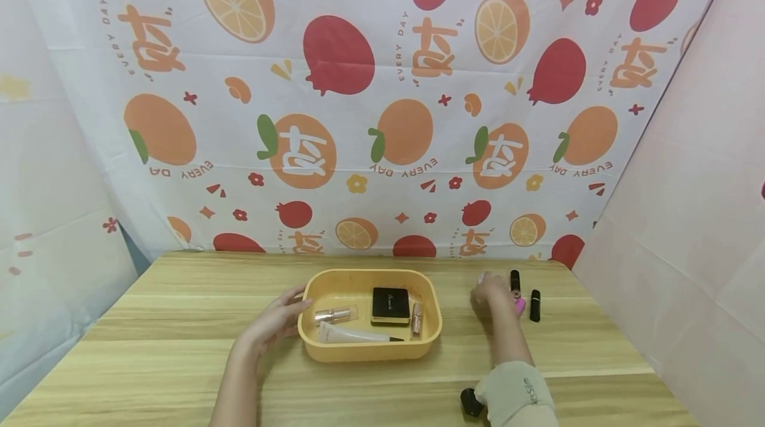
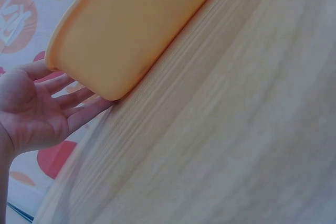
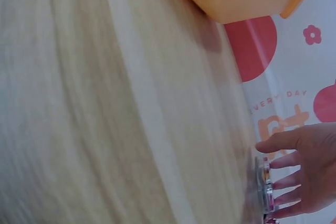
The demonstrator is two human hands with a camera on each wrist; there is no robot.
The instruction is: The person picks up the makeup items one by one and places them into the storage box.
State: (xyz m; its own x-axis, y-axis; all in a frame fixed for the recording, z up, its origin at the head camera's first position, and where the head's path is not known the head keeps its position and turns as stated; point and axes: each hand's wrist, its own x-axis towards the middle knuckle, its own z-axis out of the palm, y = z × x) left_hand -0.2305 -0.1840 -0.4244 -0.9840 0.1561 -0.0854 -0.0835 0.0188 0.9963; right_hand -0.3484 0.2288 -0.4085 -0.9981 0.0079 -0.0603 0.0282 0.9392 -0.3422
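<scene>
Bracing the yellow basket (image 1: pixel 370 352) at nine o'clock, the left hand (image 1: pixel 271 326) lays spread fingers against its wall. At the basket's three o'clock, the right hand (image 1: pixel 493 290), thumb parted from straight fingers, meets a clear item (image 3: pixel 266 187) on the worktop (image 1: pixel 358 394). Likely faults: a hasty sweep could roll the black tube (image 1: pixel 534 305) nearby; a swinging sleeve (image 1: pixel 516 395) could shove the black object (image 1: pixel 471 403) at four o'clock; a hard push could jostle the black compact (image 1: pixel 390 303) inside.
</scene>
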